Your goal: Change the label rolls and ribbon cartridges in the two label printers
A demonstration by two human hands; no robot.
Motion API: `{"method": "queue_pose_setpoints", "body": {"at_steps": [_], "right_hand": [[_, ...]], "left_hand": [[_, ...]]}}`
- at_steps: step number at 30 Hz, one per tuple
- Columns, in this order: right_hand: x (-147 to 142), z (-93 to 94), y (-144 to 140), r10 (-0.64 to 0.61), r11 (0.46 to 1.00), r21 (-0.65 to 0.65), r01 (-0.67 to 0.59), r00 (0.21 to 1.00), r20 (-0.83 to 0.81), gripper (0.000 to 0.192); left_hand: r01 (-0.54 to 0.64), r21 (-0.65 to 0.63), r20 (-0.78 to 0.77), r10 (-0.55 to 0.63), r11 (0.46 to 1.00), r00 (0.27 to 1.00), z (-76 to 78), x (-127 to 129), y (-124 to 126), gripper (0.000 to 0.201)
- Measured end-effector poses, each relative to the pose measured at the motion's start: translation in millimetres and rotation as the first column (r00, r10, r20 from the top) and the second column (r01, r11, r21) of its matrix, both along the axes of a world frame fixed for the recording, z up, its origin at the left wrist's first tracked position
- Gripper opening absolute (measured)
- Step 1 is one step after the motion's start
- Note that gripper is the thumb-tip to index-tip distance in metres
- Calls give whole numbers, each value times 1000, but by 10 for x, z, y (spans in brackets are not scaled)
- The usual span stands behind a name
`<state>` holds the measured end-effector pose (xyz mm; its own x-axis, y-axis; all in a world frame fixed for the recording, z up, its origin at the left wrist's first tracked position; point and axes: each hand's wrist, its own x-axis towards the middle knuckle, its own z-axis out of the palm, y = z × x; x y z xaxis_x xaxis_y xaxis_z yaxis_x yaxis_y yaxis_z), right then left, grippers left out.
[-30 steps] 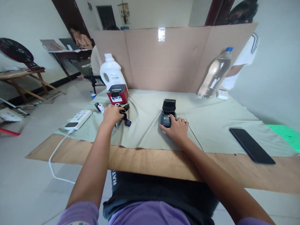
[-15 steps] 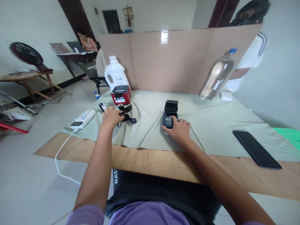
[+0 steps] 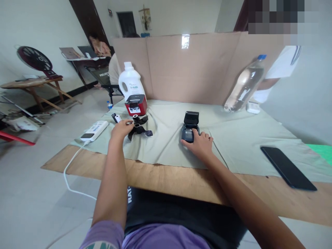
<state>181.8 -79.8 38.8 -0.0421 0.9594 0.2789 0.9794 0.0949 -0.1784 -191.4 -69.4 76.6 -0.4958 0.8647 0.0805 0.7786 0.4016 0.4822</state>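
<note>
I read dark, smooth plastic on the hinged device (image 3: 191, 118), while the black strips (image 3: 140, 130) look like crumpled film with a slight shine. From here I see creased, matt cloth (image 3: 166, 138) over a grained wooden board (image 3: 166, 174), dull brown cardboard (image 3: 192, 72), a clear, glossy plastic bottle (image 3: 245, 84), a smooth, opaque plastic jug (image 3: 135, 83) and a sleek, dark phone (image 3: 288, 168).

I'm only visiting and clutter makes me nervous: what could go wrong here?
The white cord dangles past the edge of the table near the left forearm; a snag might drag the white box it joins. The lid of the small dark device stands open; a knock could drop it onto the right hand. Loose black strips beside the left hand might tangle.
</note>
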Motion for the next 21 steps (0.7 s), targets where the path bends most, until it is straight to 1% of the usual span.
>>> {"method": "queue_pose_setpoints", "body": {"at_steps": [2, 4, 5, 6, 7, 8, 9, 10, 11, 12, 13, 14, 15, 16, 17, 18, 19, 20, 21], "right_hand": [[-7, 11, -3, -1, 1000, -8, 1, 1000, 1, 76], [-14, 23, -7, -10, 1000, -22, 10, 1000, 5, 77], [-14, 33, -11, -13, 999, -38, 13, 1000, 8, 77], [-10, 46, -16, -14, 998, -61, 14, 1000, 12, 78], [-1, 66, -24, -16, 996, -90, 17, 1000, 16, 81], [15, 95, -32, -19, 993, -116, 21, 1000, 19, 84], [37, 133, -41, -20, 991, -131, 23, 1000, 22, 87], [62, 185, -49, -16, 992, -128, 19, 1000, 19, 89], [90, 250, -53, -5, 995, -103, 6, 1000, 10, 90], [116, 329, -52, 19, 998, -60, -19, 1000, -8, 87], [138, 422, -44, 59, 998, -12, -59, 997, -39, 82], [153, 526, -25, 116, 993, 29, -114, 989, -90, 76], [158, 638, 5, 183, 983, 54, -176, 969, -166, 68], [154, 752, 47, 252, 968, 62, -244, 931, -264, 61], [141, 864, 99, 311, 948, 57, -313, 874, -373, 54], [121, 969, 160, 348, 927, 48, -372, 805, -479, 49], [96, 1061, 224, 356, 910, 33, -412, 742, -568, 47], [71, 1139, 290, 337, 903, 5, -430, 698, -632, 45], [47, 1198, 352, 300, 899, -38, -436, 677, -672, 44]], "left_hand": [[-45, 9, -12, 45, 999, 999, -10, 2, -7, 37], [-63, 28, -5, 64, 998, 998, -22, 4, -28, 34], [-68, 58, 4, 68, 996, 998, -23, 10, -45, 33], [-72, 110, 24, 70, 991, 997, -15, 23, -63, 32], [-79, 190, 64, 68, 979, 996, 3, 47, -81, 32], [-87, 295, 129, 50, 952, 990, 35, 85, -93, 33], [-94, 414, 216, 3, 905, 976, 80, 139, -97, 35], [-103, 528, 314, -81, 843, 946, 135, 211, -90, 37], [-113, 622, 407, -197, 775, 892, 199, 301, -70, 41], [-118, 690, 476, -325, 714, 817, 266, 408, -39, 44], [-114, 734, 516, -442, 669, 734, 331, 531, 3, 46], [-98, 759, 536, -533, 643, 654, 388, 667, 51, 48], [-71, 772, 543, -597, 632, 590, 434, 816, 102, 48], [-37, 778, 541, -640, 627, 545, 462, 972, 151, 49], [0, 783, 532, -670, 622, 517, 472, 1135, 193, 49], [34, 790, 515, -693, 612, 504, 462, 1299, 226, 48], [58, 801, 491, -709, 596, 506, 432, 1461, 247, 48], [76, 815, 457, -718, 575, 525, 385, 1616, 255, 48], [92, 828, 418, -719, 553, 556, 323, 1761, 251, 48]]}}
